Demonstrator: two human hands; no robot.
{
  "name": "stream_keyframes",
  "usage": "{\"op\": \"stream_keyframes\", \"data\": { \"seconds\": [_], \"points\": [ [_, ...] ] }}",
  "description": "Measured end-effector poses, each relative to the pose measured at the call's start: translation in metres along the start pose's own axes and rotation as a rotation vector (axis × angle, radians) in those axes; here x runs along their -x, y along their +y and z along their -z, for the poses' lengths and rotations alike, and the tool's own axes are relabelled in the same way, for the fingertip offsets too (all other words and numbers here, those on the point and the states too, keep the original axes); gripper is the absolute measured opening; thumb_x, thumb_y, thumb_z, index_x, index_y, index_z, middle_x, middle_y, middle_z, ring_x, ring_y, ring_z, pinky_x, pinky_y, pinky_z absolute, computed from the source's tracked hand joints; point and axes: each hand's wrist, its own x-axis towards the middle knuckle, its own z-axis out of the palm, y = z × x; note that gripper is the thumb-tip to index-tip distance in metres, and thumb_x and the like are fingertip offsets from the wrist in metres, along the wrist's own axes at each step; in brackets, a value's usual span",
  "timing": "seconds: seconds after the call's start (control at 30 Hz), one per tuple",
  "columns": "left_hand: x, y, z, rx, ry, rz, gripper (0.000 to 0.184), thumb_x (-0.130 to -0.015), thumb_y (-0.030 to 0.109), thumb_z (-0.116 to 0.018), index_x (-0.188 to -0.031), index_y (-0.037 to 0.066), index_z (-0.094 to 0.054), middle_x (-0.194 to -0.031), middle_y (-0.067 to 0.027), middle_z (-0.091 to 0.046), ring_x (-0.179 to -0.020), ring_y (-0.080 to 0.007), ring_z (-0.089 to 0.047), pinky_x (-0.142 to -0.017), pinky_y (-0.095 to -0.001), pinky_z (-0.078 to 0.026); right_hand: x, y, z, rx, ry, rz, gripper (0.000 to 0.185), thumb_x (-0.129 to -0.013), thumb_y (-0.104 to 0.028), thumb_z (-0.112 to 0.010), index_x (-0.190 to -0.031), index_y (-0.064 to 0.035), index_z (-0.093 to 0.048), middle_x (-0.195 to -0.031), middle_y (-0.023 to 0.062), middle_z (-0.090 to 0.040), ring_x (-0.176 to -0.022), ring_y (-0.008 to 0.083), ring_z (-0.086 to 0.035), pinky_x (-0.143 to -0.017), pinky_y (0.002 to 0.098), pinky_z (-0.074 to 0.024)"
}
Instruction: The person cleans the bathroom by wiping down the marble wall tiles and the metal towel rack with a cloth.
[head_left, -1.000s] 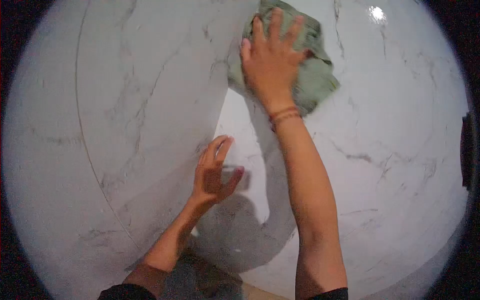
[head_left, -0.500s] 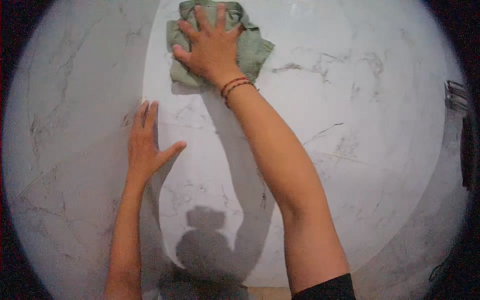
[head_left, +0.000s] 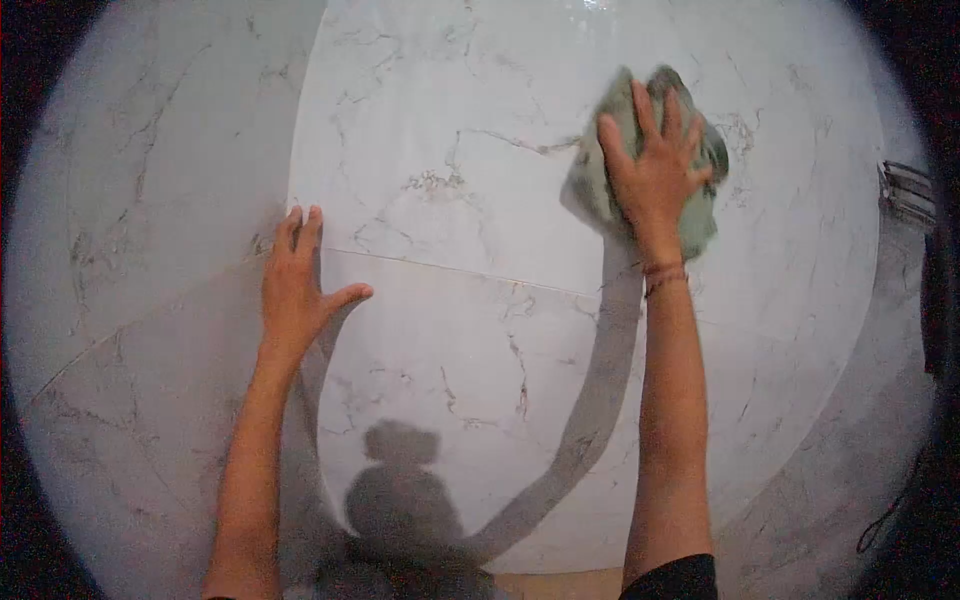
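My right hand (head_left: 655, 185) holds a green cloth (head_left: 600, 185) pressed against the white marbled wall (head_left: 450, 90), its fingers spread over the fabric. Slightly blurred, the cloth lies bunched under the palm, with its edges showing on both sides. A thin reddish bracelet (head_left: 665, 280) circles that wrist. Lower on the left, my left hand (head_left: 292, 285) is open near the corner line where the grey-looking side wall (head_left: 160, 200) meets the brighter wall. Its thumb points right and its fingers point up; nothing is in it.
A thin joint line (head_left: 450, 267) runs across the wall below the cloth. Shadows of my head and right arm (head_left: 400, 500) fall on the lower wall. At the right edge are a dark rack-like object (head_left: 908, 192) and a loop of dark cord (head_left: 875, 532).
My right hand has swept the cloth from the upper left to the right and somewhat lower on the wall. My left hand has stayed nearly in place.
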Motion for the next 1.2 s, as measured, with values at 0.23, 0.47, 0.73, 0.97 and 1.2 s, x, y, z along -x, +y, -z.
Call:
{"op": "stream_keyframes", "data": {
  "seconds": [0.23,0.47,0.73,0.97,1.2],
  "points": [
    [0.004,0.027,0.015,0.027,-0.023,0.080,0.121,-0.057,0.054,-0.095,-0.154,0.004,-0.042,-0.155,-0.0285,-0.039,-0.144,-0.0440,-0.039,-0.118,-0.0503,-0.037,0.044,-0.040,0.038,0.080,-0.121,-0.106,0.065,-0.097,-0.058,-0.053,-0.157,-0.0354,-0.042,-0.165,0.0133,-0.033,-0.151,0.0514,-0.020,-0.104,0.0854,-0.0154],
    [-0.005,0.034,0.048,0.019,-0.172,0.065,0.116,-0.053,0.039,-0.100,-0.149,0.004,-0.047,-0.152,-0.0250,-0.043,-0.139,-0.0435,-0.045,-0.115,-0.0470,-0.041,0.017,-0.153,0.009,-0.065,-0.063,0.021,0.062,-0.098,-0.053,-0.051,-0.156,-0.0314,-0.044,-0.167,0.0125,-0.028,-0.151,0.0544,-0.015,-0.103,0.0890,-0.0130],
    [-0.077,0.027,0.083,0.206,0.353,-0.174,0.055,-0.076,0.025,-0.088,-0.122,0.004,-0.067,-0.121,-0.0150,-0.068,-0.119,-0.0341,-0.064,-0.106,-0.0434,-0.048,0.015,-0.276,-0.022,-0.285,-0.062,0.061,0.062,-0.095,-0.048,-0.056,-0.154,-0.0275,-0.048,-0.168,0.0132,-0.026,-0.153,0.0535,-0.015,-0.108,0.0844,-0.0159],
    [-0.089,0.049,0.071,0.387,0.356,-0.236,0.044,-0.090,0.024,-0.074,-0.126,0.001,-0.063,-0.121,-0.0192,-0.066,-0.111,-0.0356,-0.065,-0.099,-0.0437,-0.050,0.058,-0.311,-0.019,-0.381,-0.185,0.069,0.060,-0.102,-0.034,-0.046,-0.160,-0.0234,-0.036,-0.172,0.0077,-0.018,-0.158,0.0425,-0.009,-0.114,0.0701,-0.0263],
    [-0.041,0.014,0.057,0.386,0.230,-0.107,0.061,-0.096,0.030,-0.069,-0.145,0.000,-0.049,-0.141,-0.0258,-0.052,-0.132,-0.0413,-0.051,-0.112,-0.0469,-0.041,0.065,-0.218,0.037,-0.547,-0.116,0.341,0.066,-0.080,-0.053,-0.074,-0.142,-0.0327,-0.060,-0.167,0.0039,-0.032,-0.155,0.0379,-0.022,-0.104,0.0720,-0.0341]
  ]
}}
